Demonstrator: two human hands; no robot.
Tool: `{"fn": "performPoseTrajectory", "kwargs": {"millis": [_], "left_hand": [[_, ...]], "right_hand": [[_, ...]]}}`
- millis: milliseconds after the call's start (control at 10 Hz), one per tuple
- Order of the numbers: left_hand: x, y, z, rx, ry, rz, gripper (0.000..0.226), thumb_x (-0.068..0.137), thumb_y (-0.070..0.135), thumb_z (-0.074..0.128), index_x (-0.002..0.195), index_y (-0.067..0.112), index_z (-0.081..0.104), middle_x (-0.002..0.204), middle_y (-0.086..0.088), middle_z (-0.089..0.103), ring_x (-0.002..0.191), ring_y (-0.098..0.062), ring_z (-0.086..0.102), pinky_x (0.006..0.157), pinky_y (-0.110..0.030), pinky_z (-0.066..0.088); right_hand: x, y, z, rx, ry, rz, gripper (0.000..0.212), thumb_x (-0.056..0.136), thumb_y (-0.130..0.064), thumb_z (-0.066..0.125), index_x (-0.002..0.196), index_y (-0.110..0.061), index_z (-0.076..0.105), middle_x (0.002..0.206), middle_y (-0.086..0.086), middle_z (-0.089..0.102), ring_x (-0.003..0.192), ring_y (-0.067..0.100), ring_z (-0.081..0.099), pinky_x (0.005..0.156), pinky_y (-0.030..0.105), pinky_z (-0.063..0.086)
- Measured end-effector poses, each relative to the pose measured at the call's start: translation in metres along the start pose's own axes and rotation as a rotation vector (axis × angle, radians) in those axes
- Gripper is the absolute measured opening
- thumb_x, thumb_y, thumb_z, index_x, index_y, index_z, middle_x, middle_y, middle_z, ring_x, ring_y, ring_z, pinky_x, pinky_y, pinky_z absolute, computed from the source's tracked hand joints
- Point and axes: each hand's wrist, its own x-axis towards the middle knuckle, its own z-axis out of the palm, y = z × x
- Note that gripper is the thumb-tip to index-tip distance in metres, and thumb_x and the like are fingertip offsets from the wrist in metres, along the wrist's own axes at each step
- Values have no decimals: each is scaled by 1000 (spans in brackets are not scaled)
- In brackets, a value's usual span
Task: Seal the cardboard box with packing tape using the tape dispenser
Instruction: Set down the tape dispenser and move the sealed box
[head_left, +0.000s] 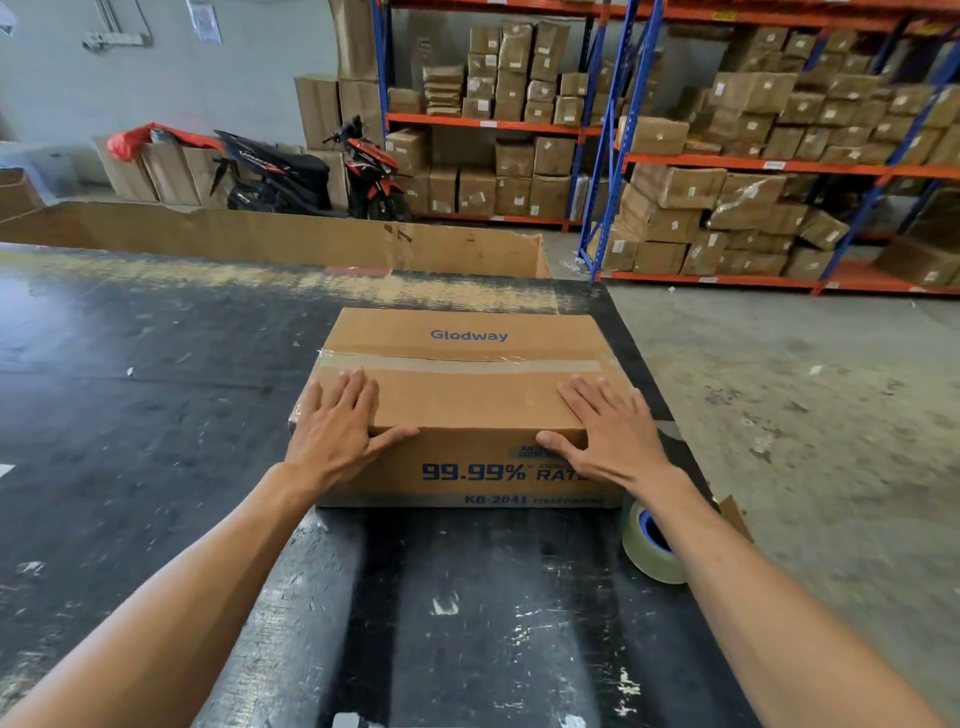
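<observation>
Blue-and-orange racking (613, 130) stacked with brown cartons fills the far wall, with a black-and-red motor scooter (311, 176) parked to its left on the concrete floor (831, 389). Nearer, a dark, scuffed surface (156, 415) spreads across the lower frame; a long flattened sheet of cardboard (260, 234) runs along its far edge.

The cardboard box (467, 405) sits near the right edge of the surface, closer to the near side than the far one. Its top flaps are closed, and a strip of clear packing tape (457, 361) runs along the centre seam from the left end to the right end. "Glodway" is printed in blue on the far flap, and "99.99%" on the near side face.

The left hand (337, 431) lies flat on the near flap at the box's left end, fingers spread and pointing toward the tape strip, thumb hooked over the near top edge. The right hand (608, 431) mirrors it at the right end, palm down, fingers splayed, thumb over the same edge. Both are open and pressed on the cardboard, gripping nothing.

A roll of clear tape (649, 545) with a blue core stands on the surface just beside the box's near right corner, partly hidden by the right forearm and touched by neither hand.
</observation>
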Motion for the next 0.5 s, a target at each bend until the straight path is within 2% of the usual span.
{"fn": "performPoseTrajectory", "kwargs": {"millis": [200, 400, 500], "left_hand": [[-1, -1, -1, 13, 13, -10, 114, 78, 91, 0, 156, 13, 27, 166, -9, 20, 153, -26, 14, 123, -52, 8], [0, 0, -13, -47, -38, -28, 116, 76, 94, 3, 158, 14, 20, 167, -8, 14, 154, -24, 7, 124, -50, 3], [-31, 10, -10, -163, 127, -42, 104, 86, 84, 5, 158, 12, 20, 167, -14, 9, 154, -27, 2, 124, -53, 1]], "right_hand": [[0, -2, 5, 24, 46, 17, 95, 78, -93, 9, 158, -41, 11, 167, -11, 9, 154, 19, 9, 122, 54, 7], [0, -5, -5, 56, 23, 36, 95, 78, -93, 11, 157, -40, 15, 168, -6, 10, 154, 21, 9, 122, 56, 7], [-32, -14, 0, 172, 167, 103, 84, 85, -84, 29, 155, -38, 20, 168, 7, 7, 153, 27, 9, 122, 54, 14]]}}
